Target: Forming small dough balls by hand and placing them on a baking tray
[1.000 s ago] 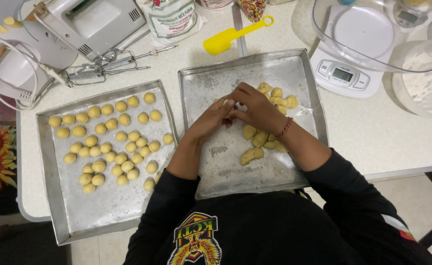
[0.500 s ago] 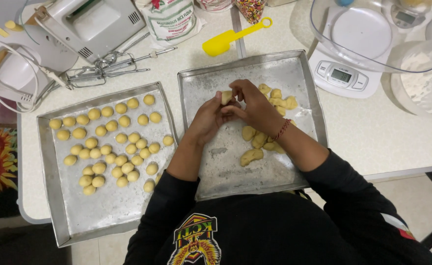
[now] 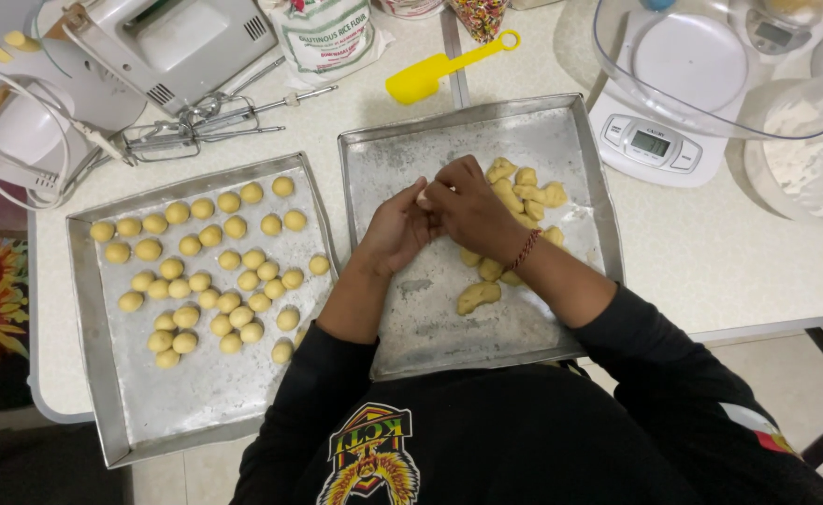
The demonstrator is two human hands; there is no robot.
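My left hand (image 3: 395,229) and my right hand (image 3: 466,208) meet over the middle of the right metal tray (image 3: 393,154), fingers pressed together around a small piece of yellow dough (image 3: 423,198) that is mostly hidden between them. Rough dough pieces (image 3: 527,192) lie in a pile on that tray just right of my right hand, and one longer lump (image 3: 478,296) lies nearer me. The left metal tray (image 3: 112,383) holds several rows of small rolled dough balls (image 3: 208,266).
A hand mixer (image 3: 164,42) with loose beaters (image 3: 206,122) lies at the back left. A flour bag (image 3: 325,33), yellow spatula (image 3: 444,67), kitchen scale (image 3: 650,145) and clear bowl (image 3: 711,56) stand behind the trays. The table edge runs along my right arm.
Both hands stayed together over the right tray, shifting slightly while working the small dough piece between the fingers. The trays and other things have not moved.
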